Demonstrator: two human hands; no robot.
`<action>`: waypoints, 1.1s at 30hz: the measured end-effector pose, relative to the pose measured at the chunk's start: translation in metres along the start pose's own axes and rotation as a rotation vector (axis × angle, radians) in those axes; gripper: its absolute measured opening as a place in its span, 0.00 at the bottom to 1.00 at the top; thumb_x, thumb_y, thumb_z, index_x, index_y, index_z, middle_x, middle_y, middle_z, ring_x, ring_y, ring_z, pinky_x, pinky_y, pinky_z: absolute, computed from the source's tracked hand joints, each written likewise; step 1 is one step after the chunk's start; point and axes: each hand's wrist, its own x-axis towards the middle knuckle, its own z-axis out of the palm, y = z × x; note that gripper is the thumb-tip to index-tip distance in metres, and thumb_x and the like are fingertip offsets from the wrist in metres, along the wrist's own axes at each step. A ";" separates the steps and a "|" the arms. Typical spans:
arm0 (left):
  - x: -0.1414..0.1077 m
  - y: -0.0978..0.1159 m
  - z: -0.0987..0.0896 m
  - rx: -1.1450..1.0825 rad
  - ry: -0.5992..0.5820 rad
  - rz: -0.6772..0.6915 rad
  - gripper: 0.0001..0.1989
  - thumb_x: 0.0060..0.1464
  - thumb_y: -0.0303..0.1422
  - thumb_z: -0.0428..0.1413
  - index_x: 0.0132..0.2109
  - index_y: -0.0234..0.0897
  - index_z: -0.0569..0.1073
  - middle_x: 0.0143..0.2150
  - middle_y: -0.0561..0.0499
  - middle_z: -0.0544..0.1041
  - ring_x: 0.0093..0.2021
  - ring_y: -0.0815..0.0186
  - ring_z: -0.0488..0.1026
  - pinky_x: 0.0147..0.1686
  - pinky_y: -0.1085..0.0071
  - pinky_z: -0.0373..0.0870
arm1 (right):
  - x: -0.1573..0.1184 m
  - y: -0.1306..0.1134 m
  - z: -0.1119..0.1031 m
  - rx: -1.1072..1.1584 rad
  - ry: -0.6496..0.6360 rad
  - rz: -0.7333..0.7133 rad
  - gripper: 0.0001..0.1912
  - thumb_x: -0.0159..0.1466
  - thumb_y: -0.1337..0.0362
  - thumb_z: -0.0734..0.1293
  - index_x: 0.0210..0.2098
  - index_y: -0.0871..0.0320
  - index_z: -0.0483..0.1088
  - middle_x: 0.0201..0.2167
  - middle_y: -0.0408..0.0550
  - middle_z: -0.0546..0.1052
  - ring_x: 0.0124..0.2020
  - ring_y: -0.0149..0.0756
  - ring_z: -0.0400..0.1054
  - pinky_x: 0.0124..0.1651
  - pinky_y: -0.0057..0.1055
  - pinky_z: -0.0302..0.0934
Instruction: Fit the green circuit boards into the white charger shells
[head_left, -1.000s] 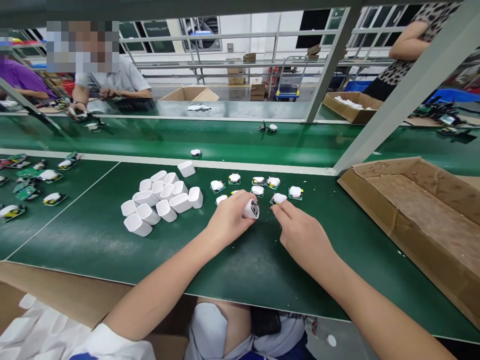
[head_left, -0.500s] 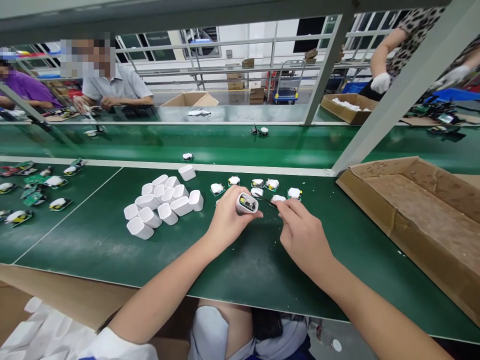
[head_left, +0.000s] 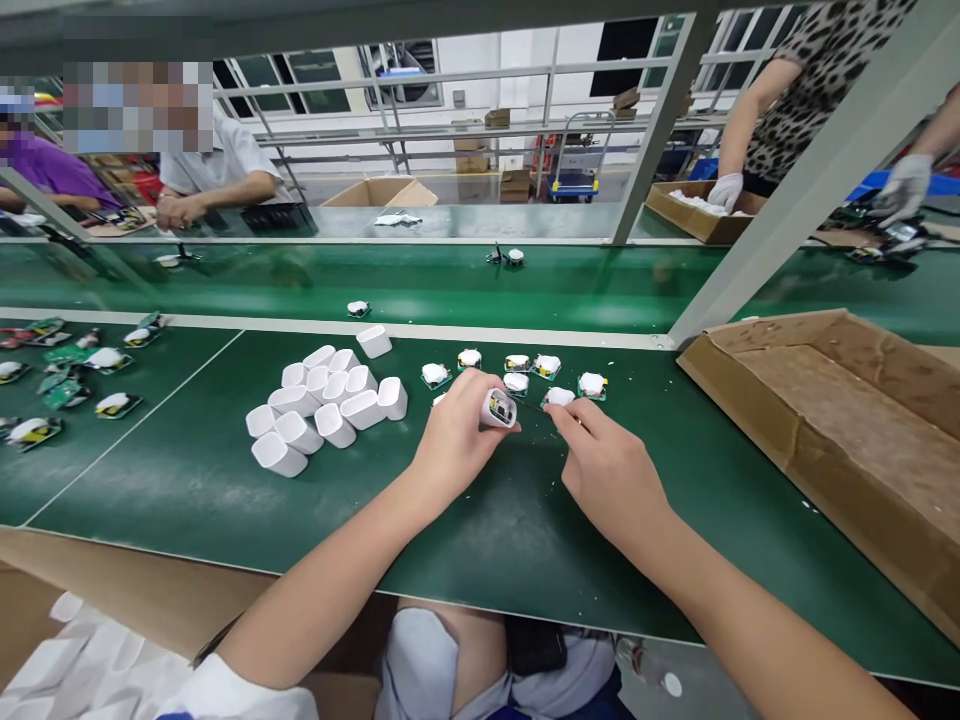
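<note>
Wrapped round a white casing is my left hand; the casing's open end shows a circuit board inside. My right hand is closed in a pinch on a thin dark tool, whose tip points at the casing's opening. Several small circuit boards with white tops lie on the green table just beyond both hands. To the left of my left hand stands a group of white casings, their open ends up.
A cardboard tray lies at the right. More circuit boards are at the far left. Beyond the table runs a green belt with a few parts on it. People work across it. A box of white casings is at the lower left.
The casing has turned slightly in my left hand. Parts on the belt have shifted left. The gloved hand across at the right has reached down into a cardboard box.
</note>
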 end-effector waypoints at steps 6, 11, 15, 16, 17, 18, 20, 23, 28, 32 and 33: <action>0.000 0.000 0.000 0.028 -0.006 -0.006 0.13 0.47 0.27 0.60 0.38 0.40 0.65 0.35 0.55 0.68 0.34 0.68 0.67 0.32 0.73 0.62 | 0.001 -0.002 -0.002 0.002 -0.024 0.009 0.22 0.56 0.81 0.54 0.46 0.64 0.69 0.34 0.50 0.72 0.27 0.32 0.63 0.24 0.28 0.54; 0.000 -0.002 0.000 0.053 -0.010 -0.005 0.13 0.47 0.26 0.60 0.39 0.40 0.65 0.35 0.54 0.68 0.34 0.68 0.67 0.32 0.73 0.62 | 0.002 -0.003 -0.004 -0.035 -0.078 0.029 0.22 0.56 0.81 0.54 0.45 0.63 0.69 0.33 0.49 0.72 0.26 0.31 0.63 0.23 0.27 0.53; 0.000 -0.003 0.000 0.057 -0.010 0.009 0.12 0.47 0.27 0.59 0.39 0.40 0.65 0.35 0.54 0.68 0.34 0.67 0.67 0.32 0.73 0.62 | 0.001 -0.003 -0.004 -0.046 -0.099 0.032 0.22 0.56 0.81 0.55 0.45 0.63 0.69 0.33 0.49 0.72 0.25 0.31 0.62 0.22 0.28 0.50; 0.000 -0.003 0.000 0.054 -0.010 0.013 0.12 0.48 0.26 0.59 0.39 0.40 0.65 0.35 0.54 0.68 0.34 0.67 0.67 0.32 0.73 0.62 | 0.001 -0.004 -0.003 -0.049 -0.102 0.030 0.22 0.55 0.81 0.55 0.46 0.63 0.69 0.33 0.49 0.72 0.25 0.31 0.62 0.22 0.28 0.50; -0.001 -0.003 0.000 0.050 -0.010 0.018 0.12 0.47 0.26 0.59 0.39 0.40 0.65 0.35 0.54 0.67 0.34 0.68 0.67 0.32 0.73 0.62 | 0.000 -0.004 -0.003 -0.054 -0.105 0.028 0.22 0.55 0.81 0.55 0.45 0.63 0.69 0.33 0.49 0.72 0.25 0.31 0.62 0.22 0.28 0.50; -0.001 -0.003 0.000 0.044 -0.010 0.023 0.13 0.47 0.26 0.60 0.39 0.40 0.65 0.36 0.54 0.67 0.35 0.68 0.67 0.32 0.73 0.62 | 0.000 -0.005 -0.003 -0.060 -0.104 0.025 0.22 0.55 0.81 0.55 0.45 0.63 0.69 0.33 0.49 0.72 0.25 0.31 0.62 0.22 0.28 0.50; -0.001 -0.004 0.001 0.032 -0.012 0.033 0.14 0.47 0.27 0.60 0.40 0.39 0.65 0.36 0.54 0.67 0.35 0.68 0.66 0.33 0.73 0.62 | 0.000 -0.007 -0.002 -0.071 -0.105 0.014 0.22 0.54 0.81 0.56 0.44 0.64 0.70 0.33 0.49 0.73 0.25 0.31 0.63 0.21 0.28 0.49; 0.000 -0.005 0.002 0.001 -0.009 0.045 0.15 0.47 0.27 0.61 0.40 0.39 0.64 0.37 0.53 0.67 0.36 0.68 0.67 0.34 0.73 0.64 | 0.001 -0.008 -0.002 -0.064 -0.107 0.003 0.22 0.53 0.81 0.56 0.45 0.64 0.70 0.33 0.49 0.73 0.25 0.32 0.63 0.22 0.28 0.50; 0.000 -0.002 0.004 -0.114 0.018 0.029 0.15 0.48 0.26 0.60 0.43 0.40 0.65 0.41 0.50 0.67 0.40 0.66 0.67 0.34 0.72 0.67 | 0.003 -0.001 -0.006 0.025 0.001 0.048 0.22 0.57 0.81 0.54 0.46 0.63 0.69 0.34 0.49 0.72 0.27 0.32 0.64 0.27 0.26 0.57; 0.001 0.000 0.002 -0.160 0.043 -0.001 0.12 0.50 0.27 0.59 0.41 0.40 0.66 0.41 0.50 0.66 0.40 0.66 0.67 0.31 0.74 0.66 | 0.003 0.001 -0.009 0.011 0.048 0.057 0.21 0.58 0.80 0.54 0.46 0.64 0.69 0.34 0.50 0.72 0.28 0.32 0.65 0.27 0.27 0.57; 0.002 0.001 0.001 -0.149 0.047 0.002 0.12 0.49 0.27 0.59 0.41 0.40 0.66 0.41 0.50 0.66 0.40 0.66 0.67 0.32 0.73 0.67 | 0.003 0.000 -0.009 -0.005 0.034 0.056 0.21 0.58 0.80 0.54 0.45 0.64 0.69 0.34 0.50 0.72 0.27 0.32 0.64 0.26 0.27 0.57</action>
